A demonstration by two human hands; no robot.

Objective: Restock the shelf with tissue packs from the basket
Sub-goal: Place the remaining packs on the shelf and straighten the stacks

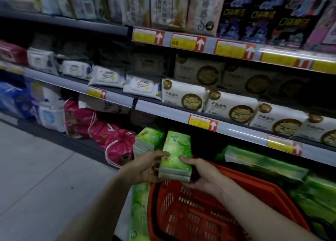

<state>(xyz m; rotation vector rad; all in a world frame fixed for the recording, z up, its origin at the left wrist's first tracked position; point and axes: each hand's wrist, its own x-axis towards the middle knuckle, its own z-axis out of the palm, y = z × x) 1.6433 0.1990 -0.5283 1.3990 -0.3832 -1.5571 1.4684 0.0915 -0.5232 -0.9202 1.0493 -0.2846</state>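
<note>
Red basket (pixel 209 220) sits nearest, low, looks nearly emptied. Just above its far rim, left hand (pixel 145 168) and right hand (pixel 201 177) hold one green tissue pack (pixel 176 155) upright, fingers curled round its lower sides, two-handed probably to keep the soft pack straight going in. It's beside another green pack (pixel 147 140) standing on the bottom shelf (pixel 81 142), likely its slot. More green packs (pixel 263 160) lie right. Pink bags (pixel 109 131) left; white-gold packs (pixel 231 104) on the shelf above.

both hands (pixel 175 169) gripping green tissue pack (pixel 177 149), red basket (pixel 200 217) below
</note>
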